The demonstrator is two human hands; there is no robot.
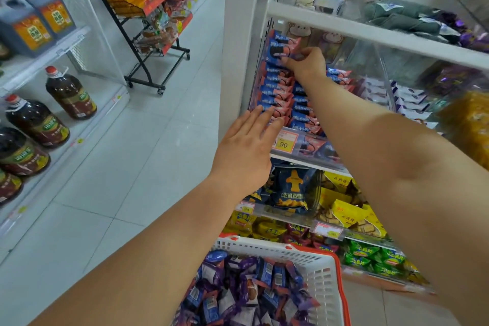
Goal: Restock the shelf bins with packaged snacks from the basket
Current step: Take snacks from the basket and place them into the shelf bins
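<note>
A clear shelf bin (304, 144) holds two rows of blue-and-pink snack packs (276, 92). My right hand (304, 63) reaches to the back of the bin and pinches a few blue-and-pink packs (283, 47) standing upright there. My left hand (246, 145) is flat with straight fingers, its fingertips pressing on the front packs of the left row. Below, a white basket with a red rim (325, 272) is filled with several blue and purple snack packs (248, 288).
Neighbouring bins hold white-purple packs (412, 103) and yellow sweets (468, 119). Lower shelves carry dark blue (293, 188), yellow and green snack bags. Across the tiled aisle stand oil bottles (71, 92) on a shelf and a black wheeled rack (156, 34).
</note>
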